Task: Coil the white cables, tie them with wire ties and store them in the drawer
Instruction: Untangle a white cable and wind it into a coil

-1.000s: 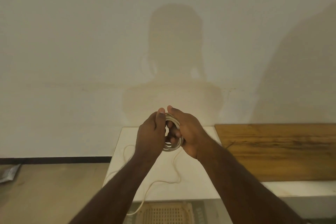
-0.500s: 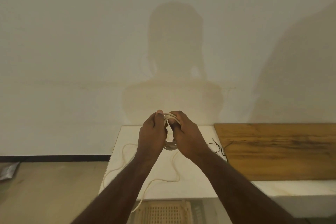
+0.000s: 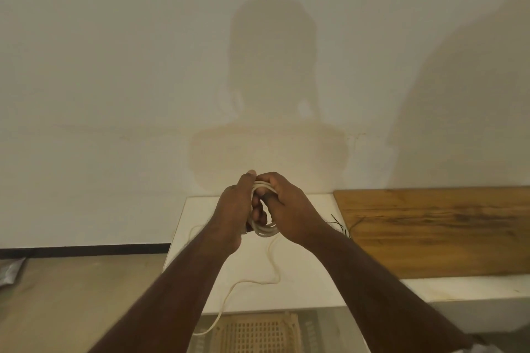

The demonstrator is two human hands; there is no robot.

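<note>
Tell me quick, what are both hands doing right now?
Left hand: closed around the coiled white cable.
Right hand: closed on the same coil's other side.

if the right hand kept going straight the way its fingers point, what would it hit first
Probably the left hand. The right hand points leftward across the cable coil that both grip, so the coil and that hand lie directly ahead; depth is hard to judge.
</note>
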